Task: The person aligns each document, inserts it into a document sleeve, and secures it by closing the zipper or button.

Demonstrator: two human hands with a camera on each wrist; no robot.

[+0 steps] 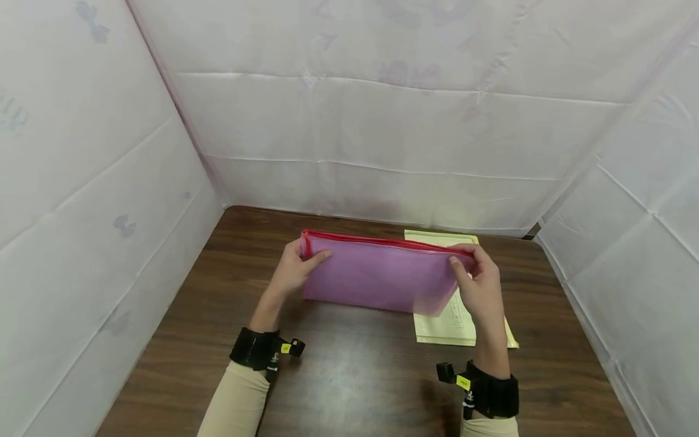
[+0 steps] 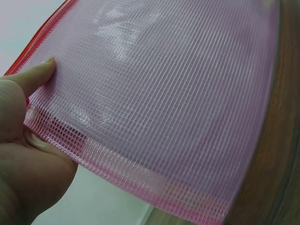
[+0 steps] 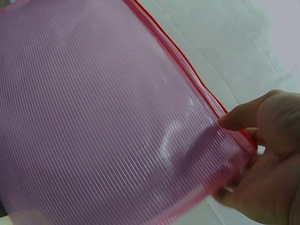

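Observation:
A pink mesh zipper pouch (image 1: 377,273) with a red zipper along its top edge stands upright on its long bottom edge on the brown wooden table (image 1: 349,376). My left hand (image 1: 295,267) pinches its upper left corner, thumb on the near face. My right hand (image 1: 476,279) pinches the upper right corner by the zipper's end. In the left wrist view the pouch's mesh (image 2: 159,103) fills the frame, with my thumb (image 2: 35,75) on it. In the right wrist view the pouch (image 3: 108,122) fills the frame too, my thumb (image 3: 241,117) pressing near the red zipper.
A pale yellow envelope or paper sheet (image 1: 453,321) lies flat on the table behind and below the pouch's right end. White plastic sheeting (image 1: 382,121) walls in the table on the left, back and right. Black straps circle both wrists.

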